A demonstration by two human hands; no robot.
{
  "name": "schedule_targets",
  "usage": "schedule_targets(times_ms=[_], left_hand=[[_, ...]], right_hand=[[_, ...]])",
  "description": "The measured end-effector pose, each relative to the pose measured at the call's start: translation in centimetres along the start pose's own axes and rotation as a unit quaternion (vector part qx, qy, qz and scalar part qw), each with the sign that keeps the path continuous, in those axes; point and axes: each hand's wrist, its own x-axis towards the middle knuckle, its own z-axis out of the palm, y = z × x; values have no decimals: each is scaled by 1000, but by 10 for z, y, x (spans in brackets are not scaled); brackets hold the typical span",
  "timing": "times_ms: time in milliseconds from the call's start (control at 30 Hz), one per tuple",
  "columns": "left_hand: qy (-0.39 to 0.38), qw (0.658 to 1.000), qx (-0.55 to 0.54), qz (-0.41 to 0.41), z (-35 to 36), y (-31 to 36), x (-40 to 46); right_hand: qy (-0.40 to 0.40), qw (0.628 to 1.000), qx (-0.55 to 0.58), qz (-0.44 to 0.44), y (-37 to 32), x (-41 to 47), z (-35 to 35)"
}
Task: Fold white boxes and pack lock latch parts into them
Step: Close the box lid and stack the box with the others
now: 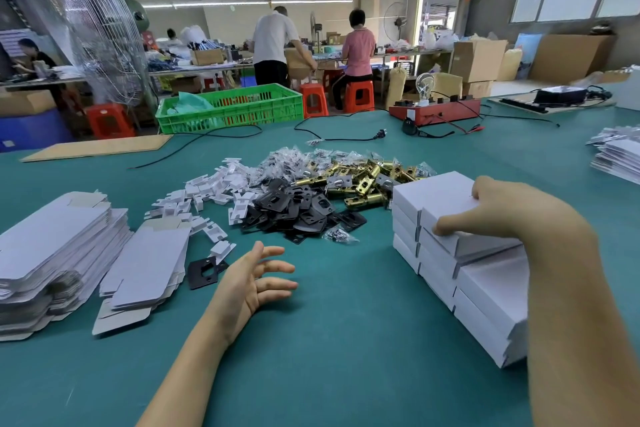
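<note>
A: How far is the packing, from what we can see?

B: Start with the biggest thing. The green felt-covered work table (346,340) carries everything. At the left side lies a tall stack of flat, unfolded white cardboard box blanks (52,246), with a smaller stack of blanks (145,267) just beside it. Both are thick, so I judge many boxes are not yet folded.

A: And the finished ones?

B: At the right stands a block of closed white cardboard boxes (450,253), several layers high. I cannot see inside them, but they look like finished ones.

A: The parts?

B: In the middle of the table, between blanks and boxes, is a big mixed heap: brass-coloured metal latch bodies (367,180), black flat metal strike plates (298,208), white folded card inserts (214,191) and small clear bags of screws (294,159). One black plate (204,270) lies alone near the smaller stack.

A: What are the hands doing?

B: The right hand (519,215) grips the top box (453,215) of the block, thumb on the near edge and fingers curled over the far edge. The left hand (256,277) hangs over the bare table with fingers spread wide and holds nothing.

A: So?

B: Perhaps a minor part is done; much remains.
</note>
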Motion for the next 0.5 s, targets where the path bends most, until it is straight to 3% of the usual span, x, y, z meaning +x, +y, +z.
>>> schedule_targets(times_ms=[333, 433, 500], left_hand=[[13, 1000, 16, 3, -1, -2, 2], [24, 1000, 19, 3, -2, -2, 3], [30, 999, 20, 5, -1, -2, 2]], right_hand=[[-2, 1000, 4, 19, -3, -5, -1], [64, 997, -15, 27, -12, -17, -6], [150, 989, 7, -19, -25, -25, -7]])
